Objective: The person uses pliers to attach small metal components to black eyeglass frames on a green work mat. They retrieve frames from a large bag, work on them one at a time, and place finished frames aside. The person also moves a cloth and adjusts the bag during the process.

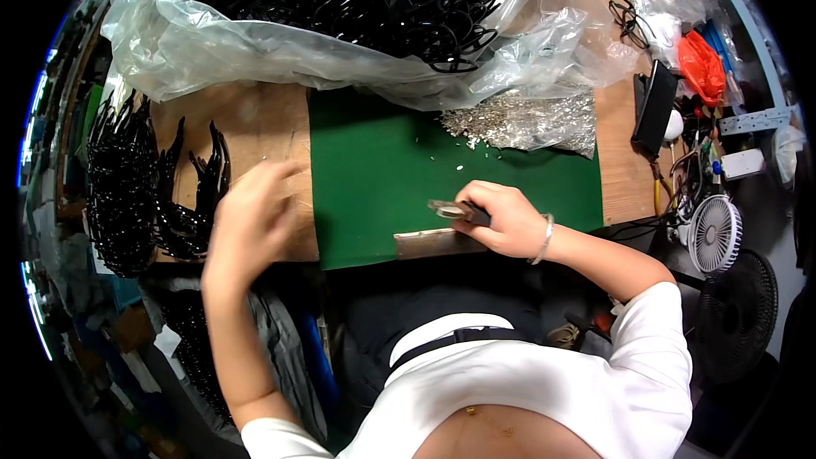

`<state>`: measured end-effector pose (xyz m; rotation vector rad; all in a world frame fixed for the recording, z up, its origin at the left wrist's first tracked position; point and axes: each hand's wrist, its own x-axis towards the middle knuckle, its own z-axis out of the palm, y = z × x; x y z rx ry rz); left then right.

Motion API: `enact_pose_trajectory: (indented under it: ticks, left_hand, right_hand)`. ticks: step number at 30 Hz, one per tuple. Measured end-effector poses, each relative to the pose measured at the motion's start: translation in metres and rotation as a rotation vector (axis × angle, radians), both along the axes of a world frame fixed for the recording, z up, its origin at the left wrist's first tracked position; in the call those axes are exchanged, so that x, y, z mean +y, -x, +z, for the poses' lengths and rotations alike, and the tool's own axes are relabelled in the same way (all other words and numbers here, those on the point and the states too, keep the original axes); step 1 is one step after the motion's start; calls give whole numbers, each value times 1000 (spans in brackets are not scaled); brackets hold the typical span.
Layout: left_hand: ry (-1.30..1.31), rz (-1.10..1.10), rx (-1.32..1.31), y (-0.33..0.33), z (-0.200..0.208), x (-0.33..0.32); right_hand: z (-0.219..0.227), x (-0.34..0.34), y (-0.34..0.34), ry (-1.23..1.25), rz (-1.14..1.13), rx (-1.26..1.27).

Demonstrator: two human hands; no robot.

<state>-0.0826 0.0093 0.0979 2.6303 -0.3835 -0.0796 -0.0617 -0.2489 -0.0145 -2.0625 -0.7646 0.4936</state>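
My right hand (510,221) is closed round a pair of pliers (447,209), the metal jaws pointing left. It is above the front part of a green mat (365,178), by a flat metal strip (425,244) at the mat's edge. Over the wooden table to the left, my left hand (255,217) is smeared by motion, so its fingers are unclear. It is nearest to a small bunch of glossy black cords (212,166), with a thicker bundle of black cords (121,195) farther left. Small silvery pieces (510,119) lie heaped on the mat's far right.
A large clear plastic bag (229,55) full of black looped cords (340,0) covers the table's back. At right are a black phone-like slab (654,106), a red plastic bag (701,68), yellow-handled pliers (660,191), cables and a white fan (714,234).
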Motion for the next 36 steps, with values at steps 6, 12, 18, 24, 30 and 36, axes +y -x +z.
enact_pose_trajectory:
  ticks: [6, 12, 18, 24, 30, 36]
  left_hand:
    - [-119, -2, -821, -116, -35, -47]
    - [-496, -44, -1062, -121, -42, -55]
    - [-472, -205, -1156, -125, -26, -40]
    - [-332, -273, -1448, -144, -47, -60]
    - [-408, -343, -1329, -152, -28, -38]
    - [-315, -444, -885, -95, -26, 18]
  right_hand:
    - [3, 7, 3, 43, 109, -13]
    - [0, -14, 13, -22, 26, -41]
    - [0, -13, 11, 53, 82, -66]
    - [0, -25, -11, 244, 55, -281]
    - [-9, 1, -31, 535, 14, -627]
    - [1, -28, 3, 447, 60, -477]
